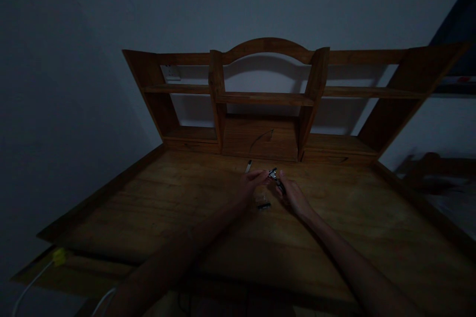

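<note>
Surface [148, 198]: spans your lower frame.
Right hand [293, 195]: your fingers curl around the tool [275, 180] by its dark handle.
Left hand [254, 178]: your fingers pinch its silver head.
Tool axis: right of centre, slanted, head pointing upper left.

Left forearm [208, 228]: we stretch it from the lower left toward the centre.
Left hand [256, 178]: we pinch the fingertips, pointing rightward.
Right forearm [345, 242]: ours slants in from the lower right.
Right hand [292, 193]: we curl its fingers, thumb upward, near our left.
</note>
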`<control>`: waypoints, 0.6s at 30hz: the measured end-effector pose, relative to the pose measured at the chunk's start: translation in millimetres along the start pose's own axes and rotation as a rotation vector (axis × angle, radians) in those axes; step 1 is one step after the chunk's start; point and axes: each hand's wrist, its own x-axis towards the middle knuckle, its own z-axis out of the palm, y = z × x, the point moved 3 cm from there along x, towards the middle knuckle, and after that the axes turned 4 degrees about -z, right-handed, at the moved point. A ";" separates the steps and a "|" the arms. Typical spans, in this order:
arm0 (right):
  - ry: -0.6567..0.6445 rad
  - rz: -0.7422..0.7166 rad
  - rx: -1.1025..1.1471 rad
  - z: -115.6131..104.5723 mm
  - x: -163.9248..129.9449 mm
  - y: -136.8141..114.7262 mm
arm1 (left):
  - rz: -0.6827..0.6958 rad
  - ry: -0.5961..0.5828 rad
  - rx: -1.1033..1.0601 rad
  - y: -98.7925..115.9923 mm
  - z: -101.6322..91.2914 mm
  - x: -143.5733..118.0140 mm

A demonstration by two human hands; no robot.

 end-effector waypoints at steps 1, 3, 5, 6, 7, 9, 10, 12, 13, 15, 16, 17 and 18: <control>0.001 -0.001 0.007 -0.3 0.1 -0.1 | 0.006 0.003 0.012 0.7 -0.2 -0.3; 0.015 -0.006 0.029 -0.7 0.6 1.1 | 0.024 0.008 0.025 2.0 -0.4 -1.0; 0.020 -0.008 0.045 -0.5 1.2 3.2 | 0.037 0.017 0.035 3.1 -0.6 -1.6; 0.020 -0.007 0.050 -0.4 1.5 4.2 | 0.038 0.026 0.043 3.5 -0.8 -1.8; 0.017 -0.006 0.053 -0.1 1.5 5.0 | 0.037 0.038 0.052 4.0 -1.0 -2.0; 0.010 -0.008 0.057 0.2 1.3 5.5 | 0.032 0.053 0.076 4.9 -1.1 -2.3; 0.010 -0.012 0.059 0.1 1.0 5.3 | 0.031 0.055 0.087 5.3 -1.0 -2.4; 0.009 -0.024 0.059 -0.4 0.3 4.5 | 0.034 0.060 0.108 6.3 -1.0 -2.8; 0.007 -0.033 0.055 -0.7 0.0 3.9 | 0.036 0.063 0.119 6.6 -1.0 -3.1; 0.010 -0.058 0.038 -1.7 -0.3 2.4 | 0.045 0.063 0.135 7.0 -1.2 -3.5; 0.009 -0.071 0.026 -2.0 -0.5 1.7 | 0.047 0.056 0.137 6.9 -1.1 -3.7; 0.010 -0.080 0.015 -2.3 -0.6 1.1 | 0.049 0.049 0.132 6.7 -1.1 -3.9; 0.011 -0.085 0.006 -2.5 -0.8 0.7 | 0.052 0.044 0.124 6.5 -1.2 -4.0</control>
